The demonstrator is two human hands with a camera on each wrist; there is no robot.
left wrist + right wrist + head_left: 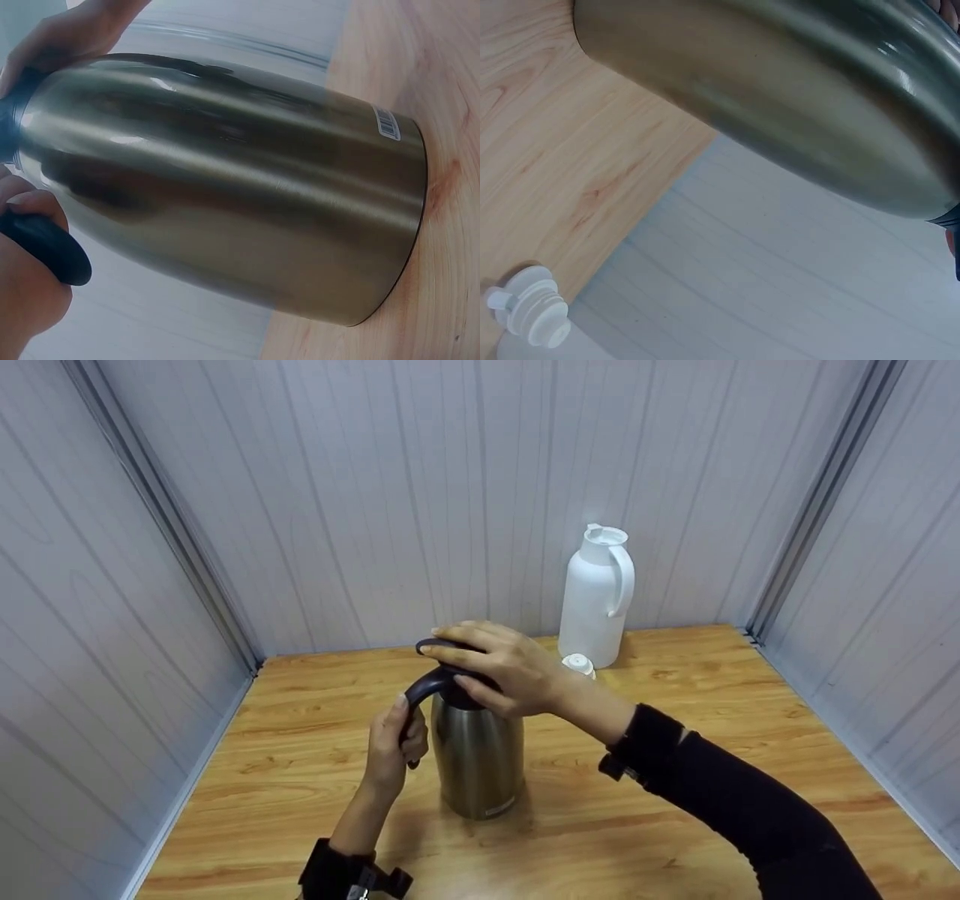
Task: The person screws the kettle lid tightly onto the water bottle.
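You have two flasks and one loose white stopper (578, 663) on the tabletop (675, 825): one steel flask (480, 757) near the middle, one white flask (596, 596) at about one o'clock from it by the back wall, the stopper just beside the white flask's base. The steel flask stands upright, long axis vertical, its black handle (420, 694) pointing toward nine o'clock. Your left hand (394, 750) curls around that handle; your right hand (502, 664) grips the black lid (450, 649) from above.
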